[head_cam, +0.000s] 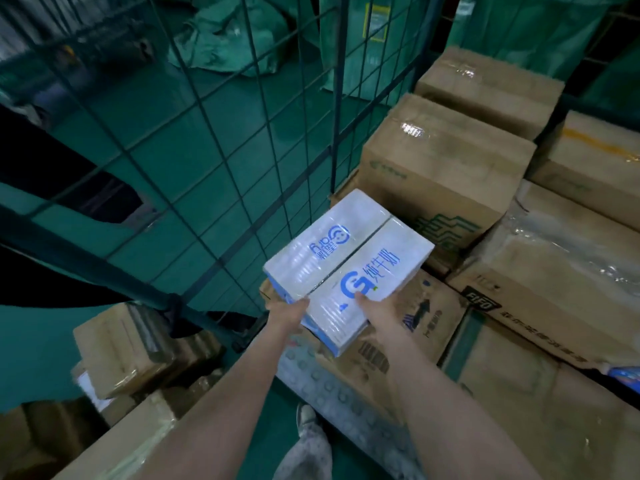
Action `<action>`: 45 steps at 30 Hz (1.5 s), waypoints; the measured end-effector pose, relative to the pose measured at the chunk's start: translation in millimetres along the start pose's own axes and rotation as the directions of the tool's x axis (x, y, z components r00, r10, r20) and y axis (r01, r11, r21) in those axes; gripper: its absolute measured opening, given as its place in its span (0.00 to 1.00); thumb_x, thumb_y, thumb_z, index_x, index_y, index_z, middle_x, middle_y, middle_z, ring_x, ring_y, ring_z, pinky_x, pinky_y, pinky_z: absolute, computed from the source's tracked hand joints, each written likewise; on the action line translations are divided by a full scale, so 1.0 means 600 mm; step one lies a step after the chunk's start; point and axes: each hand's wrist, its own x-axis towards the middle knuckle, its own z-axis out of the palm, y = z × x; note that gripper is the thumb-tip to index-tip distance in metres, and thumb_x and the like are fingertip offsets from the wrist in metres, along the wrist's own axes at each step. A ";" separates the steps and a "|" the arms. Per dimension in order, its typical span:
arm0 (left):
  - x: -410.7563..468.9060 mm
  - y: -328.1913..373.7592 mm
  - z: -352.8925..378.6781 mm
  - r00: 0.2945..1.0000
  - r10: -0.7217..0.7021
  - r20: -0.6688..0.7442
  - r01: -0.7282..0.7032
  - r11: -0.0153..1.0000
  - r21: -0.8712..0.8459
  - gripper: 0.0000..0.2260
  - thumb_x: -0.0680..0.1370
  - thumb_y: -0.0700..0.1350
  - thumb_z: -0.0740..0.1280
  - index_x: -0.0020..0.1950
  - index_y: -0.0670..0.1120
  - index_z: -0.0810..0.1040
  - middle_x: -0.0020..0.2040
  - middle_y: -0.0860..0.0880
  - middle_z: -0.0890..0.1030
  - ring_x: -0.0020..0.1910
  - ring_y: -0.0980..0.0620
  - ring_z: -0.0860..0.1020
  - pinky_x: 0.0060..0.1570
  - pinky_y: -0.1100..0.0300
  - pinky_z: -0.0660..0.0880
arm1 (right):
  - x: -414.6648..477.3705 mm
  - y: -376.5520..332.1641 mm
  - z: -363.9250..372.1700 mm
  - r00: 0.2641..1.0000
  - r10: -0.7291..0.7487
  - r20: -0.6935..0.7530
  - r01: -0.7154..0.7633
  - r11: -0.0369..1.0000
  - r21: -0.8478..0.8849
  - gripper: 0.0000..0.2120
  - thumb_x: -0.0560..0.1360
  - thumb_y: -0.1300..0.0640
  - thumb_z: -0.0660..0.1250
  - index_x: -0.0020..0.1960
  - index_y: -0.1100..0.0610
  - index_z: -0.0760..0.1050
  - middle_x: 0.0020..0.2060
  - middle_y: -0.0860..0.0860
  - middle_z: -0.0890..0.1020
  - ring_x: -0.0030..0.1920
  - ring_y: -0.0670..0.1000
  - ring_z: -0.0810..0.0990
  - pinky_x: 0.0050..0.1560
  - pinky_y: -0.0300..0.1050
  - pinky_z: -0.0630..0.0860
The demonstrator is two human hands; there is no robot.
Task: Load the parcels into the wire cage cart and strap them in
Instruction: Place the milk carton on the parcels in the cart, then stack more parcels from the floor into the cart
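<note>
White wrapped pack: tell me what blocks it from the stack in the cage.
Nothing visible does. The left hand and right hand hold the pack over a lower carton; the tall carton stands just beyond its far end.

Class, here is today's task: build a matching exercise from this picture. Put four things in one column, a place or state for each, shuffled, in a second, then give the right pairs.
1 white parcel
2 green sack
3 FIFO box
4 shoe

A behind the wire mesh
B near the bottom of the view
C gripped by left hand and right hand
D at right, shiny film on top

Pairs: 1-C, 2-A, 3-D, 4-B
</note>
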 end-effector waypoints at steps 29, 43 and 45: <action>-0.061 0.044 -0.008 0.984 0.175 -0.010 -0.176 0.984 -0.025 0.11 0.79 0.39 0.59 0.62 0.43 0.71 0.49 0.45 0.78 0.38 0.51 0.75 0.36 0.60 0.70 | -0.068 -0.078 0.022 0.977 -0.209 0.043 0.211 0.921 -0.328 0.18 0.77 0.64 0.59 0.66 0.64 0.69 0.59 0.60 0.76 0.57 0.60 0.76 0.58 0.53 0.76; -0.245 -0.063 -0.054 0.954 0.176 -0.241 -0.266 0.866 -0.423 0.08 0.81 0.39 0.56 0.50 0.47 0.74 0.40 0.51 0.76 0.35 0.54 0.70 0.28 0.64 0.71 | -0.235 0.004 -0.007 0.934 -0.136 0.329 0.184 0.976 -0.120 0.04 0.77 0.65 0.59 0.47 0.59 0.71 0.36 0.54 0.73 0.30 0.51 0.71 0.30 0.43 0.68; -0.269 -0.090 -0.064 0.953 0.161 -0.258 -0.268 0.845 -0.462 0.08 0.82 0.40 0.55 0.54 0.48 0.73 0.44 0.50 0.77 0.38 0.54 0.72 0.36 0.60 0.71 | -0.256 0.022 -0.008 0.912 -0.166 0.376 0.235 0.961 -0.145 0.06 0.78 0.65 0.58 0.43 0.59 0.70 0.34 0.53 0.73 0.30 0.51 0.71 0.31 0.42 0.67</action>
